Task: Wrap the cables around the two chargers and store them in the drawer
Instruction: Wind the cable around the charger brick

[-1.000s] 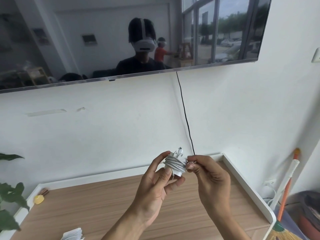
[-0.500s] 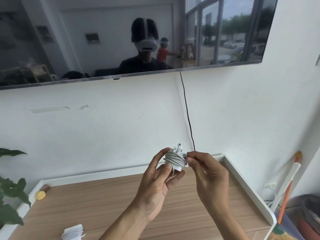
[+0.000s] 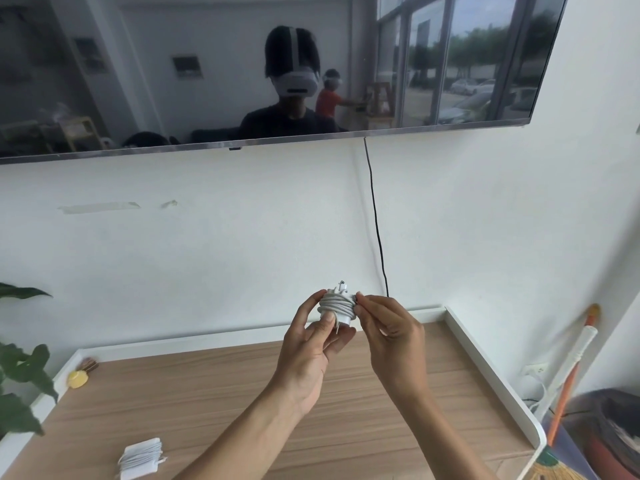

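A white charger (image 3: 337,304) with its pale cable coiled tightly around the body is held up above the wooden tabletop (image 3: 214,393), prongs pointing up. My left hand (image 3: 311,344) grips it from below and the left, thumb across the coils. My right hand (image 3: 388,327) pinches the cable's end against the right side of the coil. A second white charger (image 3: 140,459), with cable wound around it, lies on the tabletop at the lower left. No drawer is visible.
A white raised rim (image 3: 485,362) edges the table's back and right sides. A small yellow object (image 3: 78,378) sits in the back left corner, plant leaves (image 3: 20,375) overhang the left. A black cord (image 3: 377,230) hangs from the wall screen. A broom (image 3: 568,372) leans at the right.
My right hand has brought the cable end in against the coil. Both hands and the charger sit slightly higher in the frame as the view tilted.
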Demonstrator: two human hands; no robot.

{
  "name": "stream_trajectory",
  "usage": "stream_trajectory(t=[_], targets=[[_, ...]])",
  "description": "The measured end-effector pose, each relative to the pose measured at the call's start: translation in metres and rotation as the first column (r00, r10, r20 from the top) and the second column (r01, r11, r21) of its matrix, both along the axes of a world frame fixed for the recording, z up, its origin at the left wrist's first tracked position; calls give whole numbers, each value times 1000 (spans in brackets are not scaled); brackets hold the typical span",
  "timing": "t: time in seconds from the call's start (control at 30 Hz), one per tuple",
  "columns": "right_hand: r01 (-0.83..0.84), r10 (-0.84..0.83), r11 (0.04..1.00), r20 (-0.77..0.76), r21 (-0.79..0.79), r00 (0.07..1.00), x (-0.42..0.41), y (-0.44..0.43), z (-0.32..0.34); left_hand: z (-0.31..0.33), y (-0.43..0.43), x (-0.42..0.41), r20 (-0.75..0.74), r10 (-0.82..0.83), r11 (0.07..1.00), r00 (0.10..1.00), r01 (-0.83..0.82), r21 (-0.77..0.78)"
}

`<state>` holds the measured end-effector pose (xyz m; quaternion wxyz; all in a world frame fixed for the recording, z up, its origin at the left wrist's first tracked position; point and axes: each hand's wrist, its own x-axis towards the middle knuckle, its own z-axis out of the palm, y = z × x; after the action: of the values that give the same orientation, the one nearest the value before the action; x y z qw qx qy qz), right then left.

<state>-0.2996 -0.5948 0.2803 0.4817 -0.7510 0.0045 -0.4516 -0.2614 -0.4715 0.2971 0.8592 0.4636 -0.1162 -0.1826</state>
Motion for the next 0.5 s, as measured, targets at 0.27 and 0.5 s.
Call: stream_trajectory(t=[0.27, 0.5], targets=[[119, -117, 986, 18, -117, 993, 16, 1, -11, -5, -7, 9, 83, 60, 997, 995, -63, 40], [285, -283, 932, 41, -224, 958, 26, 6, -16, -11, -10, 10, 105, 79, 993, 991, -87, 74]])
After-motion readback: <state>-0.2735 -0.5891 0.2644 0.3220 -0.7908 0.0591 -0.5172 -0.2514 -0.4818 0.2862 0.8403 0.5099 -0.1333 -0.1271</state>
